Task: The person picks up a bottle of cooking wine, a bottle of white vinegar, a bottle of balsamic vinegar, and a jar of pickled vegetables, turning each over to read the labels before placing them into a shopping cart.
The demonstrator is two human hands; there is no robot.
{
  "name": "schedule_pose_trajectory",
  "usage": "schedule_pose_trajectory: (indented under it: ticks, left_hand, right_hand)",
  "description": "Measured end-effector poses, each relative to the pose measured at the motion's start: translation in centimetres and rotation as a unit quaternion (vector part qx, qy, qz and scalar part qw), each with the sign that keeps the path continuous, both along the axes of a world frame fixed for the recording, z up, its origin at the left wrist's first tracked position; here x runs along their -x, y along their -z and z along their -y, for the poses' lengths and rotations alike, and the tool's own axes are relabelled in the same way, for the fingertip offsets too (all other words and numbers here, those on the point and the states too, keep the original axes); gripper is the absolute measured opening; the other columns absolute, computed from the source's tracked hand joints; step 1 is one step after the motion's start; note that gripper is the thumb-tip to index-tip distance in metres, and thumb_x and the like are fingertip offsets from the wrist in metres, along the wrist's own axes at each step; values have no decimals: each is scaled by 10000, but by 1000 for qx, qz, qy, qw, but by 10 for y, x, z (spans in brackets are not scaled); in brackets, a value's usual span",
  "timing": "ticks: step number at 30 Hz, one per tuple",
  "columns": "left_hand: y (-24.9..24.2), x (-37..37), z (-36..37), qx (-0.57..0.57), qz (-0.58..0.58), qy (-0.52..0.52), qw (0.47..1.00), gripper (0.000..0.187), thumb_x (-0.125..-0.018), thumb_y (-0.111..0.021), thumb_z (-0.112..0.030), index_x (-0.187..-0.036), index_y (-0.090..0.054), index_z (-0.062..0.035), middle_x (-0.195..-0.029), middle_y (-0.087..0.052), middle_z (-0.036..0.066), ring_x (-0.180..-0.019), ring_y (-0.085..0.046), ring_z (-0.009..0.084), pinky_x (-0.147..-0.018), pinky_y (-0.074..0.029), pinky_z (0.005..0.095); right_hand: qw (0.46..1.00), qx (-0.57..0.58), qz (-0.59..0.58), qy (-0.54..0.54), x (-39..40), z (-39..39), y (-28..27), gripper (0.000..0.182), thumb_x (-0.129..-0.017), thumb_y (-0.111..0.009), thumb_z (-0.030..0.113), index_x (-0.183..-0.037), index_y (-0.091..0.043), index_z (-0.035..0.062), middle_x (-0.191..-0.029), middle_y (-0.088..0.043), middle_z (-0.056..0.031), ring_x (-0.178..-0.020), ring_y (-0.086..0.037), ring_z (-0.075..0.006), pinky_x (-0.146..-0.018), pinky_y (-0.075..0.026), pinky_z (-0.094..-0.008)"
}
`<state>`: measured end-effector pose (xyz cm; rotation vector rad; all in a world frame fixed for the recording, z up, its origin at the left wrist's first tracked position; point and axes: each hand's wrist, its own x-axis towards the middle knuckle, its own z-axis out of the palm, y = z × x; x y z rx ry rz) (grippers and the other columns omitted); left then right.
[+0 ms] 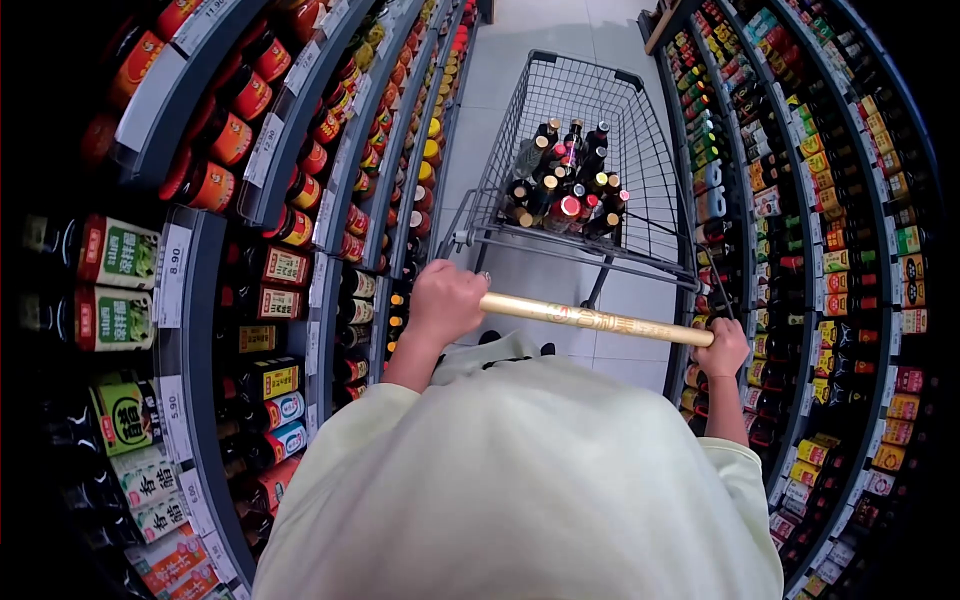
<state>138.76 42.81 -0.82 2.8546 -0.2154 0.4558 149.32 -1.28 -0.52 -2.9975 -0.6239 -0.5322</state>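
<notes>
A shopping cart (650, 150) of dark wire stands in front of me, with several dark bottles (568, 185) grouped at the near end of its basket, their caps red, gold and black. Its gold handle bar (590, 318) runs across the middle of the view. My left hand (451, 298) is wrapped round the bar's left end, a ring on one finger. At the right end, my right hand (724, 347) is closed round the bar too.
Tall shelves with jars (219, 136) and labelled bottles (118, 252) line the left side. More shelves with bottles and packets (838, 260) line the right. A tiled floor (490, 85) runs between them.
</notes>
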Motion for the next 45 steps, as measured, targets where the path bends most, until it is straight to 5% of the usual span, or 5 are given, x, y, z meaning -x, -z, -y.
schedule_pose_trajectory:
  ticks: [14,16,21,45]
  left_hand:
    - [12,-45,-22,4,33,-5,999,61,-602,-648,-137,-660,-629,-141,-575,-574,14,-578,-586,215,-716,-470,330]
    - [9,-51,-20,-3,41,-12,999,30,-625,-634,-133,-651,-622,-141,-575,-579,14,-572,-589,213,-708,-464,322]
    - [9,-66,-19,-1,34,-24,999,26,-648,-616,-123,-647,-629,-144,-584,-595,10,-565,-588,206,-698,-456,308]
    - [1,-207,-41,-20,-31,-40,999,79,-564,-656,-149,-616,-598,-134,-595,-571,12,-614,-594,200,-764,-492,330]
  right_hand:
    - [1000,18,3,8,-37,-14,9,172,-710,-676,171,-679,-542,68,-709,-560,-93,-740,-556,-316,-608,-464,-424]
    - [1000,9,-14,25,-42,-14,9,176,-593,-656,95,-695,-514,79,-771,-574,-99,-764,-556,-333,-631,-464,-437]
    - [1000,5,15,-13,-64,-13,11,228,-733,-679,165,-634,-497,69,-674,-535,-103,-689,-526,-326,-576,-430,-427]
    - [999,-17,-39,-16,-193,-43,1,281,-723,-707,182,-610,-474,72,-639,-494,-96,-615,-494,-309,-542,-400,-416]
